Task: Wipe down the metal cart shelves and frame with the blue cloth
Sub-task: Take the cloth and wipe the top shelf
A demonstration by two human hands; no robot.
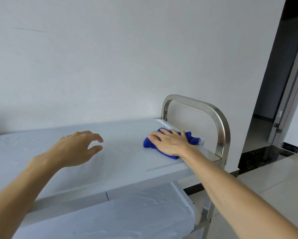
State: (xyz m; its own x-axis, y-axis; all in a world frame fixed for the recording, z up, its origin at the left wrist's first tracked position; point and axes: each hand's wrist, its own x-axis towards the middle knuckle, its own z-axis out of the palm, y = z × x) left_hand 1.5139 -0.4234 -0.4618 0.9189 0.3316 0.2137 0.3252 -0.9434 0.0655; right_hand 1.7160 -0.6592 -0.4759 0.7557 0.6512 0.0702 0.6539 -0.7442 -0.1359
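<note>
The metal cart's top shelf (120,163) stretches across the middle of the view, its surface pale and filmed over. A bunched blue cloth (192,138) lies near the shelf's right end, beside the curved steel handle (218,116). My right hand (170,142) lies flat on the cloth with its fingers straight, pressing it onto the shelf. My left hand (76,149) hovers over the middle of the shelf with loosely curled fingers and holds nothing. A lower shelf (127,216) shows beneath the front edge.
A white wall stands directly behind the cart. To the right is a dark doorway (272,75) with a metal door frame (289,107) and a dark threshold. Pale floor tiles (274,183) spread out at the right of the cart.
</note>
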